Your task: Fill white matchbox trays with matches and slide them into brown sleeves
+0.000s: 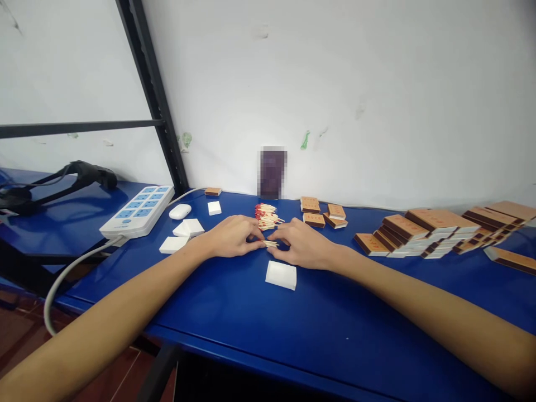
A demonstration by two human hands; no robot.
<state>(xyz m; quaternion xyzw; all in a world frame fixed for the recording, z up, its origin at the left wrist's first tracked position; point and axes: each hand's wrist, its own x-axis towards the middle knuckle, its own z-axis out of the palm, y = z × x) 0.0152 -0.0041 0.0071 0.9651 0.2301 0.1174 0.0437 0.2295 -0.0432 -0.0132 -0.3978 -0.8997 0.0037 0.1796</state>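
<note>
Both my hands rest on the blue table (234,312), fingertips meeting over a small bundle of matches (270,243). My left hand (232,236) and my right hand (302,244) each pinch an end of that bundle. Just beyond my fingers lies a loose pile of red-tipped matches (266,216). A white inner matchbox tray (281,275) lies on the table just in front of my right hand.
Several white trays (182,234) lie at the left, near a white power strip (138,212) and a white mouse (180,211). Brown matchboxes (320,213) sit behind, and long rows of them (435,231) spread at the right. A black rack post (154,95) rises at the back left.
</note>
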